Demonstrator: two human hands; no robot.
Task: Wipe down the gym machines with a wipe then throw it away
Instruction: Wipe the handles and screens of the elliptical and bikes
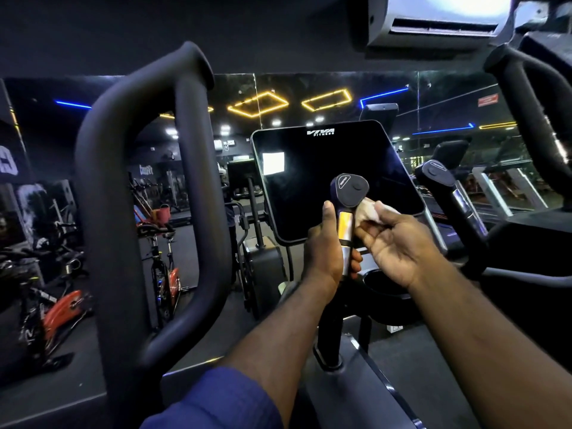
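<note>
A dark cardio machine fills the view, with a black console screen (334, 178) marked VIVA FITNESS. In front of the screen stands a short handle (348, 199) with a black cap and a silver sensor strip. My left hand (325, 249) grips this handle from the left, thumb pointing up. My right hand (399, 243) holds a crumpled white wipe (370, 212) in its fingertips and presses it against the handle's right side, just under the cap. A matching handle (445, 187) stands to the right, untouched.
A thick black loop handlebar (148, 196) rises at the left, and another (538, 97) at the top right. A cup holder (379, 281) sits below my right hand. Spin bikes (164, 267) with orange parts stand at the left by a mirrored wall.
</note>
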